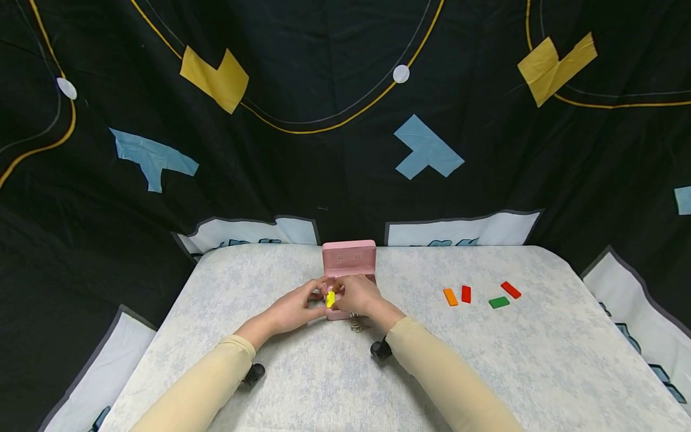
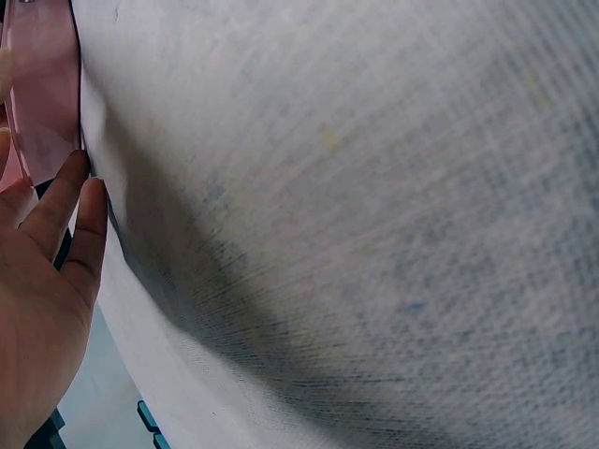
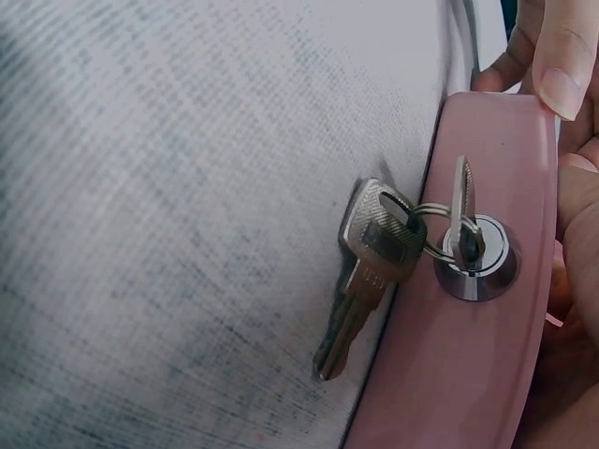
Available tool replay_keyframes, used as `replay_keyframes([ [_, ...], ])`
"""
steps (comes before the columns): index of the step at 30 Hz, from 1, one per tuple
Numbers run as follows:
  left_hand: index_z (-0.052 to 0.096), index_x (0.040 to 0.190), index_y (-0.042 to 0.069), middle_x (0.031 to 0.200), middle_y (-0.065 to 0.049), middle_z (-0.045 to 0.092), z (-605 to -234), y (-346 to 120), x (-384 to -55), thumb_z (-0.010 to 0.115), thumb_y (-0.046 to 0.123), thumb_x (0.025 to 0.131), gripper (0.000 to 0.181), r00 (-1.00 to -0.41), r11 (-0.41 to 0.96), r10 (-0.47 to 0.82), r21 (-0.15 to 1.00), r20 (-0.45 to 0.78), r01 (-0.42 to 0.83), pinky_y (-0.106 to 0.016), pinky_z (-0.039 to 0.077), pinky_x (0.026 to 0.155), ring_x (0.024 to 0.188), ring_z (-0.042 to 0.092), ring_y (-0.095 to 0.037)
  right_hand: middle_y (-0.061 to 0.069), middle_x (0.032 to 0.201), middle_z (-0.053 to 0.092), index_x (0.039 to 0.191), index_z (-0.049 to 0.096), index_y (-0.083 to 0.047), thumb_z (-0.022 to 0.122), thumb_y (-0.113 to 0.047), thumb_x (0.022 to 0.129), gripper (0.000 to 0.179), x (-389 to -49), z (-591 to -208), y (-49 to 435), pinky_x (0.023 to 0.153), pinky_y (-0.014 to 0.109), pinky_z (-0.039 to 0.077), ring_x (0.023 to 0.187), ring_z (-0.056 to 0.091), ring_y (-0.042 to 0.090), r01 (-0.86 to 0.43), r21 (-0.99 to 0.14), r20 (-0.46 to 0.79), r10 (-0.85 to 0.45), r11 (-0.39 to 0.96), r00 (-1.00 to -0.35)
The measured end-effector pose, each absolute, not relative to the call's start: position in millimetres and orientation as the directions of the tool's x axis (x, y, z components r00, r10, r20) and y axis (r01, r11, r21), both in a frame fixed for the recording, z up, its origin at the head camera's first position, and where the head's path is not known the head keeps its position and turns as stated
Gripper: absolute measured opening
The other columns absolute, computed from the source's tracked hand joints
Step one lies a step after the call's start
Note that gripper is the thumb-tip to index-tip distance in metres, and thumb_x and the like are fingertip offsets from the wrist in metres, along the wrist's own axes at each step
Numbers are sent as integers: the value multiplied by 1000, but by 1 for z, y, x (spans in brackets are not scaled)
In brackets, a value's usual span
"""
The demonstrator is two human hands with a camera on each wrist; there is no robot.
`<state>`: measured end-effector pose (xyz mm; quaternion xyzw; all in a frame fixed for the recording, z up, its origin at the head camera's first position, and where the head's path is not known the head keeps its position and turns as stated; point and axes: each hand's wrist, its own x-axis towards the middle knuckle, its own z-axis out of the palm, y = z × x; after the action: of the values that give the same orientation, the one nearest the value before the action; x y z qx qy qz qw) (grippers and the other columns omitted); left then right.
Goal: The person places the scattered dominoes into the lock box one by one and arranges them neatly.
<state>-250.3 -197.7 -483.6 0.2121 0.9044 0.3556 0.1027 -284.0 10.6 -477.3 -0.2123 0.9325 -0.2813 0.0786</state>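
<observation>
A pink metal cash box (image 1: 349, 261) sits on the table with its lid raised. At its left side is my left hand (image 1: 293, 307), thumb at the front left corner and fingers along the side wall (image 2: 42, 84). My right hand (image 1: 356, 295) reaches over the box and pinches a small yellow block (image 1: 330, 299) at the box's left part. Much of the box's inside is hidden by this hand. In the right wrist view a key stands in the lock (image 3: 477, 257) on the front wall, and a second key (image 3: 374, 248) hangs from its ring.
To the right on the table (image 1: 432, 372) lie an orange block (image 1: 450, 297), a red block (image 1: 466, 294), a green block (image 1: 499, 302) and another red block (image 1: 510, 290). A black curtain (image 1: 335, 186) hangs behind the table.
</observation>
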Motion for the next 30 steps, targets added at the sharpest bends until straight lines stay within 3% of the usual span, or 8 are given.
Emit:
replay_keyframes([
  [11, 52, 118, 20, 166, 2, 31, -485, -197, -252, 70, 39, 98, 33, -887, 657, 459, 688, -41, 308, -50, 46, 105, 132, 56, -26, -3, 101, 71, 115, 74, -14, 89, -31, 80, 42, -286, -479, 14, 77, 33, 50, 85, 60, 13, -335, -545, -58, -434, 769, -899],
  [20, 52, 120, 21, 165, 1, 32, -485, -197, -252, 71, 38, 98, 34, -890, 660, 454, 686, -39, 306, -49, 46, 106, 131, 56, -25, -6, 94, 69, 111, 74, -15, 87, -30, 82, 36, -287, -482, 13, 75, 33, 50, 81, 58, 13, -324, -538, -66, -423, 778, -904],
  [28, 52, 122, 21, 164, 2, 35, -485, -197, -253, 70, 39, 98, 35, -888, 669, 458, 675, -45, 310, -48, 46, 106, 131, 56, -24, -3, 110, 73, 116, 75, -16, 87, -29, 82, 39, -285, -480, 16, 82, 34, 51, 96, 63, 15, -365, -529, -22, -442, 766, -897],
  [30, 53, 125, 21, 162, 1, 38, -485, -197, -253, 71, 40, 97, 39, -888, 670, 458, 673, -41, 314, -48, 46, 106, 131, 57, -23, -2, 106, 73, 118, 74, -16, 85, -28, 83, 38, -285, -478, 18, 78, 34, 52, 92, 63, 15, -375, -537, -11, -451, 756, -893],
])
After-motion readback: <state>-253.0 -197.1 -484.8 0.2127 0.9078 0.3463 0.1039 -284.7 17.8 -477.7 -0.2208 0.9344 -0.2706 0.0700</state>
